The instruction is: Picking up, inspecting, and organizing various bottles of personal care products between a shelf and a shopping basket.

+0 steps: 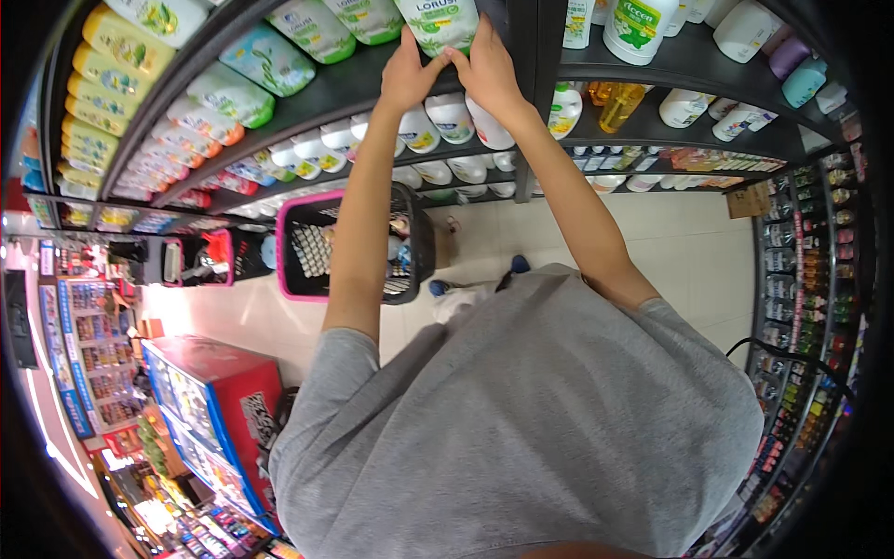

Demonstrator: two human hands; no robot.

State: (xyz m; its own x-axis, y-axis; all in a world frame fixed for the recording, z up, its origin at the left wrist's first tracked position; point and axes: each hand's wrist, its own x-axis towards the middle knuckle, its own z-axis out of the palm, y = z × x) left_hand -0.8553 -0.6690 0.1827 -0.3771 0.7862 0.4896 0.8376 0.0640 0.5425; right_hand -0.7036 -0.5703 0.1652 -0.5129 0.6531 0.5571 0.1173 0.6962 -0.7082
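A white-and-green refill pouch, apparently laundry detergent, (441,26) stands at the front of a dark shelf (342,89), its top cut off by the upper picture edge. My left hand (411,75) grips its left side, and my right hand (491,70) grips the right. Both thumbs meet at the lower edge of the pouch; the fingers behind it are mostly hidden. Similar green-and-white pouches (311,31) stand in a row to the left, with a blue-green pouch (269,59) among them. White bottles (450,117) line the shelf below my hands.
A black shopping basket with a pink rim (281,244), holding an egg tray (311,250) and other goods, is below my left arm. A red-and-blue display freezer (237,370) stands lower left. More bottles (639,28) fill the shelves at right; a cardboard box (747,200) sits near the corner.
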